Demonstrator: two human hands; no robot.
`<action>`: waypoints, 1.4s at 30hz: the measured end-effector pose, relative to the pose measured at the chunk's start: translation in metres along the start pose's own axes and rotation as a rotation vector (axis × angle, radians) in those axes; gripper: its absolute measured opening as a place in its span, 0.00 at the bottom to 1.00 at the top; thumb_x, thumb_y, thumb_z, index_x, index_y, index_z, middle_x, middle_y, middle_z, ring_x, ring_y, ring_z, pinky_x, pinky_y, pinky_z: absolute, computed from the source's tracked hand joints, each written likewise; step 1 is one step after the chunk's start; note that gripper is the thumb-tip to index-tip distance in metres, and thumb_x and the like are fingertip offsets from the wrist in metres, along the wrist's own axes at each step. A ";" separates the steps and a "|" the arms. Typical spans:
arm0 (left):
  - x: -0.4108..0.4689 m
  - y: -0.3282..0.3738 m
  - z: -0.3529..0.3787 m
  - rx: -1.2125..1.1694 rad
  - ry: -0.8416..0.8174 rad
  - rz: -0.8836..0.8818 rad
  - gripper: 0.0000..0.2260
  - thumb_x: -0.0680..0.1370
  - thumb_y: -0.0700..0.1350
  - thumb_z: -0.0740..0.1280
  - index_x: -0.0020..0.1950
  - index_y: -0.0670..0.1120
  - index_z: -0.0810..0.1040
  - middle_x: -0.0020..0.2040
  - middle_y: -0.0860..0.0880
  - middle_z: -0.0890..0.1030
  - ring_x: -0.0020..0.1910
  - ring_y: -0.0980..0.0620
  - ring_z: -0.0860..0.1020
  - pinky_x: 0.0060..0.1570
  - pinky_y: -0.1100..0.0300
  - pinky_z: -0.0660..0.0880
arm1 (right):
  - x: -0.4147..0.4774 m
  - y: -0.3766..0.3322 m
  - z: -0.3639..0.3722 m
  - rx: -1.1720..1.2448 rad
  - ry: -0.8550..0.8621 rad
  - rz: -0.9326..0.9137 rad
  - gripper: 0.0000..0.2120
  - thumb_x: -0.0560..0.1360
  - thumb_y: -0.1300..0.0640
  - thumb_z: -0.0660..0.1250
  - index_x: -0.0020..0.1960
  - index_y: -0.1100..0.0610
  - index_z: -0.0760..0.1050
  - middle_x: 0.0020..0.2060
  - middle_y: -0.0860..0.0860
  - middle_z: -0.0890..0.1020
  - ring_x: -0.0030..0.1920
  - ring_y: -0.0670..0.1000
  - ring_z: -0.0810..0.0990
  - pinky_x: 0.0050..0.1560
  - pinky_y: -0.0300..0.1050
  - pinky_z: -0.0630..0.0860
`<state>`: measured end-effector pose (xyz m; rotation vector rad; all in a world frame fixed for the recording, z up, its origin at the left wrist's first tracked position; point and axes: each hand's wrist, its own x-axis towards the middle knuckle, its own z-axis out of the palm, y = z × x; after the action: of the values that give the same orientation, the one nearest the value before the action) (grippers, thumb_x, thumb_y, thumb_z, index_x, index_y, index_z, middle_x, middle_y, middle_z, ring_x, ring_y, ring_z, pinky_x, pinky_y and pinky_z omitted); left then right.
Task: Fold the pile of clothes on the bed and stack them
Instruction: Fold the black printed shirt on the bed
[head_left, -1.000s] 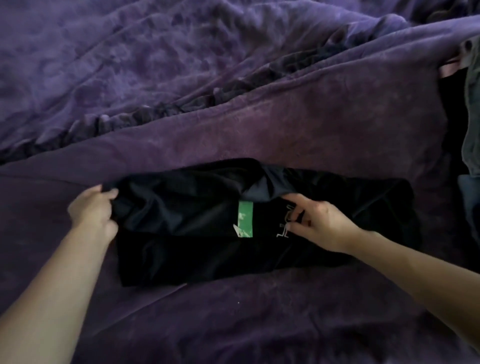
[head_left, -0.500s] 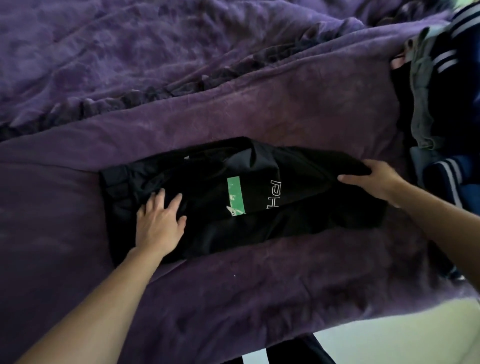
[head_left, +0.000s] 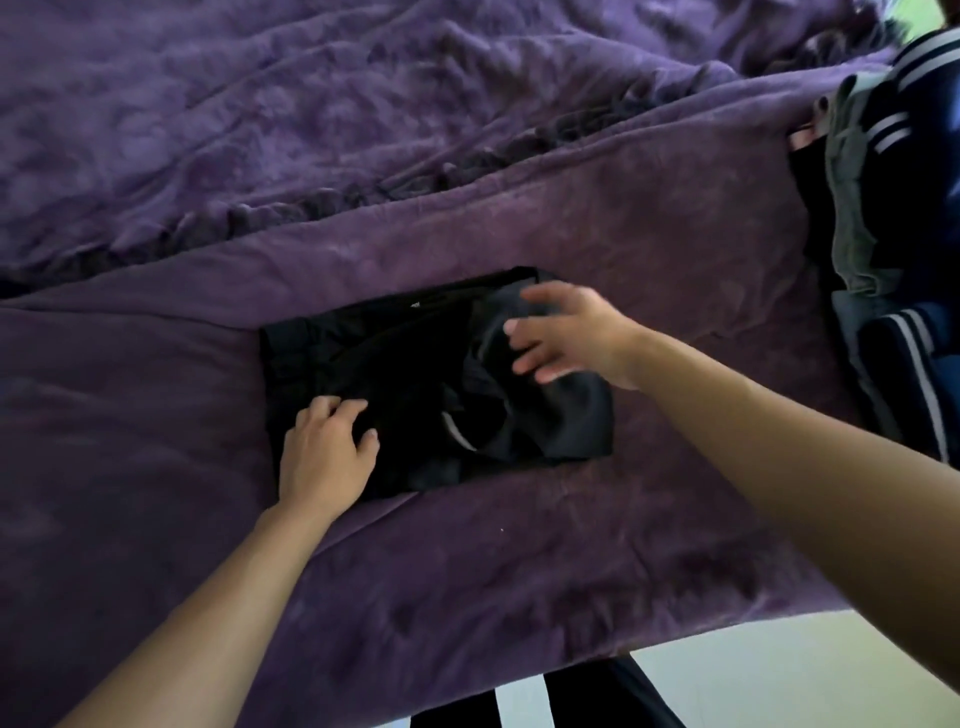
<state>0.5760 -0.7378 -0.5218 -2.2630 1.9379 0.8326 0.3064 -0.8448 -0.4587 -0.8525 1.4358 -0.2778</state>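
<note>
A black garment (head_left: 415, 384) lies folded into a compact rectangle on the purple bedspread (head_left: 571, 545). My left hand (head_left: 327, 447) rests on its near left part with fingers spread and slightly bent. My right hand (head_left: 566, 332) hovers blurred over the garment's right part, fingers spread and loose, holding nothing. The right end of the garment is doubled over onto the middle, with a pale curved stripe showing. A pile of clothes (head_left: 893, 218) in navy with white stripes, grey and black sits at the right edge of the bed.
A crumpled purple blanket (head_left: 311, 114) covers the far half of the bed, with a ruffled seam running across. The bed's near edge runs along the bottom right, with pale floor (head_left: 779, 680) beyond it.
My right hand has carried the garment's right end over to the left, which hid the green label and the lettering, then let go. My left hand stayed pressing the left part.
</note>
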 end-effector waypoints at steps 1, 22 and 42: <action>-0.004 0.002 0.000 -0.045 0.059 0.005 0.18 0.78 0.47 0.65 0.67 0.44 0.74 0.63 0.43 0.73 0.61 0.42 0.71 0.59 0.47 0.71 | 0.008 0.007 -0.001 -0.008 0.103 -0.060 0.21 0.74 0.59 0.71 0.64 0.55 0.68 0.43 0.55 0.82 0.35 0.51 0.83 0.31 0.43 0.79; -0.036 -0.053 -0.008 -0.655 0.215 -0.332 0.11 0.75 0.36 0.65 0.53 0.47 0.81 0.42 0.51 0.81 0.43 0.50 0.81 0.45 0.63 0.76 | -0.016 -0.008 0.122 -0.363 0.375 -0.348 0.23 0.62 0.46 0.79 0.47 0.50 0.68 0.36 0.44 0.78 0.40 0.48 0.78 0.40 0.43 0.74; 0.040 -0.072 0.022 0.124 0.197 -0.026 0.27 0.79 0.61 0.52 0.77 0.60 0.50 0.78 0.38 0.49 0.74 0.33 0.54 0.67 0.34 0.59 | 0.075 0.078 0.170 -1.050 0.359 -0.360 0.31 0.78 0.36 0.53 0.77 0.41 0.47 0.78 0.55 0.45 0.77 0.61 0.47 0.69 0.62 0.59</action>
<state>0.6378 -0.7501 -0.5797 -2.3694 1.9698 0.4884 0.4530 -0.7809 -0.5818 -2.0020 1.7517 0.0983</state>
